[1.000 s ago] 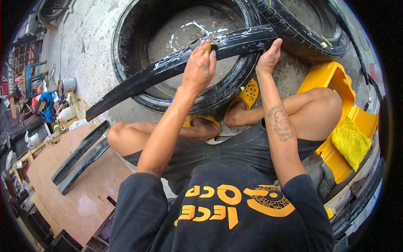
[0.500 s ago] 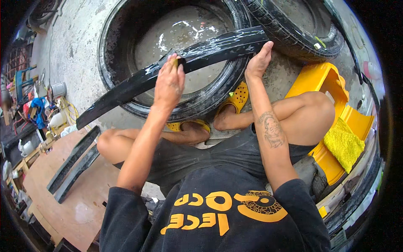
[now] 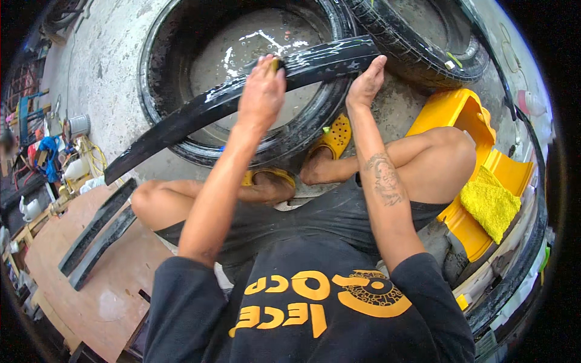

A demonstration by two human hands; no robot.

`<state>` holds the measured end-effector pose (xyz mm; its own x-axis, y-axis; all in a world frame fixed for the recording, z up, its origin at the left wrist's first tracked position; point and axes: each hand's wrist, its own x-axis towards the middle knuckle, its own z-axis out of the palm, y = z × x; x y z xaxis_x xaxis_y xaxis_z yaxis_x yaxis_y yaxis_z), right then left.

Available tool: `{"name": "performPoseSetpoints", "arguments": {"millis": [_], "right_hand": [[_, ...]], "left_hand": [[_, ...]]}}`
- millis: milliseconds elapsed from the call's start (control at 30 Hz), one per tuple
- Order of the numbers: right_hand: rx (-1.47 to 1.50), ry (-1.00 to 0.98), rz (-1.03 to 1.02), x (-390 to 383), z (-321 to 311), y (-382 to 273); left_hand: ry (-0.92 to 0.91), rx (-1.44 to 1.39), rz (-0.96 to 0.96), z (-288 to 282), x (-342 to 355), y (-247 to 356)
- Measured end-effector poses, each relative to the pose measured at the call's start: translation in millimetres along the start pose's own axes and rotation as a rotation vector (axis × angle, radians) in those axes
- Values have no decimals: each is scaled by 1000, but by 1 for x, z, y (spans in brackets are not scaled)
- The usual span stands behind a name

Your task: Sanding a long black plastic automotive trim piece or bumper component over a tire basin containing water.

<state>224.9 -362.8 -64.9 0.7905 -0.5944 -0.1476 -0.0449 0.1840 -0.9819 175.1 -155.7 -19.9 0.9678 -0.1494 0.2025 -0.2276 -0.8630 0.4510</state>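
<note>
A long, curved, glossy black trim strip lies wet across a black tire in front of me. My right hand grips the strip near its right end, fingers underneath. My left hand is pressed on the strip's upper face near the middle. Its fingers are closed over a small dark pad with a yellowish part, mostly hidden by the hand and slightly blurred. The strip's far left end hangs past the tire's rim, near my left knee.
A second tire lies at the far right. Yellow plastic parts with a yellow cloth stand right of my knee. Two dark strips rest on a wooden board at left. Tools and bottles clutter the far left.
My left hand has slid to the right and up along the strip with the pad. My right hand keeps its hold near the end. The whole view has shifted slightly.
</note>
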Motion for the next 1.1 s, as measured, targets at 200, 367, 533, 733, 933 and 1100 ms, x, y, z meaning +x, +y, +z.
{"name": "performPoseSetpoints", "arguments": {"millis": [200, 367, 533, 733, 933, 1100], "right_hand": [[-113, 44, -67, 5, 1, 15], [-87, 29, -71, 13, -12, 28], [-54, -3, -65, 7, 0, 18], [-36, -3, -89, 16, -11, 25], [-19, 40, -129, 6, 6, 20], [27, -3, -77, 13, -4, 21]], "left_hand": [[68, -17, -31, -18, -23, -3], [-62, -160, -42, -4, -2, 11], [56, -90, -7, -12, -19, 17], [23, -151, 52, 6, -9, 25], [100, -109, -39, 16, 0, 40], [53, 22, -54, -11, -26, -3]]}}
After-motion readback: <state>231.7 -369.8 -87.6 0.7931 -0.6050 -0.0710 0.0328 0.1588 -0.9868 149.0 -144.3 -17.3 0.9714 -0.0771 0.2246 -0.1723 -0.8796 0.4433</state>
